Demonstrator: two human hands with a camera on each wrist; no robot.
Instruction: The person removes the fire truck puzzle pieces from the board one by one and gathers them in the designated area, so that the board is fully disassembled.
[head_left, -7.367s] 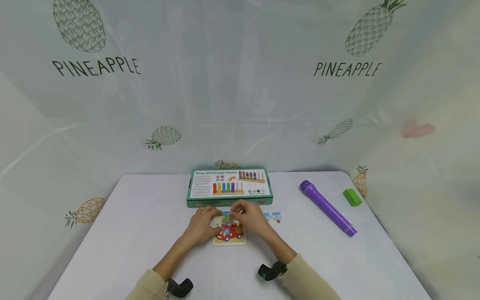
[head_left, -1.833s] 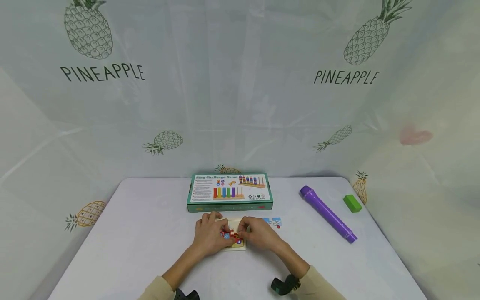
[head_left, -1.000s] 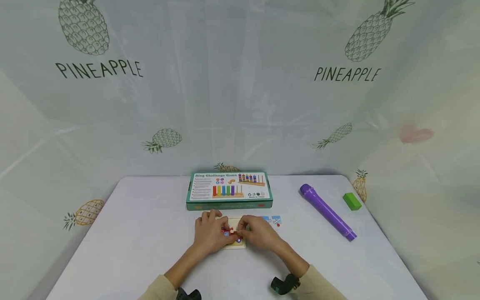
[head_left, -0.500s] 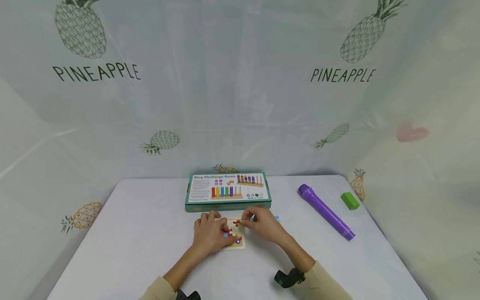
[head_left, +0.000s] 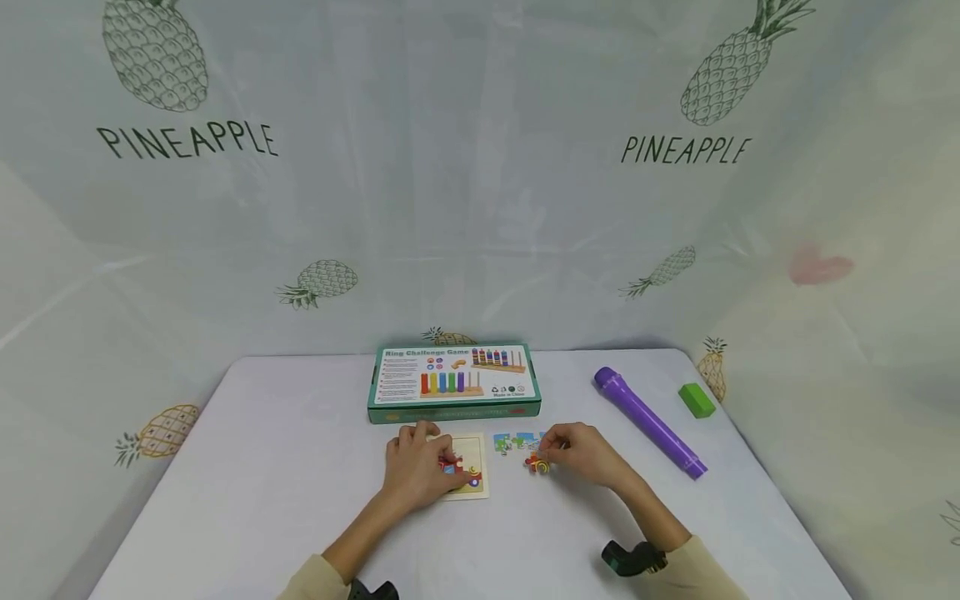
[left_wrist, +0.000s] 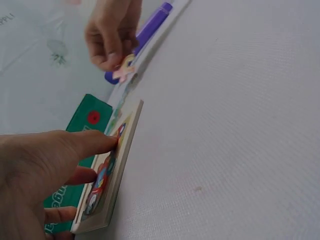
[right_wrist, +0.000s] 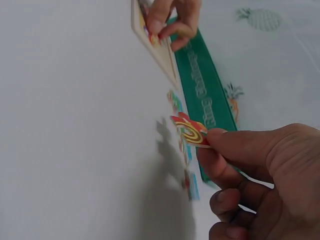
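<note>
My left hand [head_left: 415, 467] rests on a small wooden puzzle board [head_left: 473, 447], and its thumb touches the red vehicle pieces [left_wrist: 103, 176] lying in the frame. Part of the board is hidden under that hand. To the right of the board, my right hand [head_left: 587, 454] pinches a red puzzle piece [right_wrist: 191, 131] with a yellow spiral between thumb and forefinger. The piece is raised off the table, seen in the right wrist view. Behind it, several blue and green puzzle pieces [head_left: 517, 442] lie in a row, partly covered by the right hand.
A green Ring Challenge Game box [head_left: 454, 384] lies close behind the puzzle board. Over to the right is a purple microphone-shaped tube [head_left: 651, 422], with a green block [head_left: 697, 401] beyond it. A pineapple-print curtain [head_left: 480, 167] hangs behind the white table [head_left: 277, 467].
The right hand has lifted the red spiral piece off the board and carried it right, uncovering bare board and the row of pieces. My left hand stays on the board.
</note>
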